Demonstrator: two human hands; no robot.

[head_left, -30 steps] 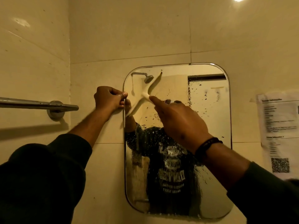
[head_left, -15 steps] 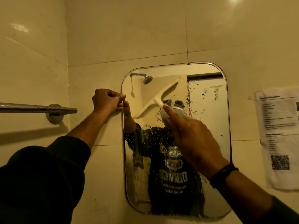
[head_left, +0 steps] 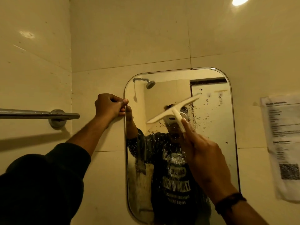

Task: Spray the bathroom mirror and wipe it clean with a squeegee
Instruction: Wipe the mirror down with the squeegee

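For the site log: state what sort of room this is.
Most likely a bathroom with a shower: glossy tiled walls, a rounded wall mirror that reflects a shower head, and a metal towel rail at the left.

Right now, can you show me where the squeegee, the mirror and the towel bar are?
squeegee point(head_left: 174, 109): head view, middle of its pale blade.
mirror point(head_left: 214, 137): head view, glass with droplets, right side.
towel bar point(head_left: 32, 113): head view, the metal rod.
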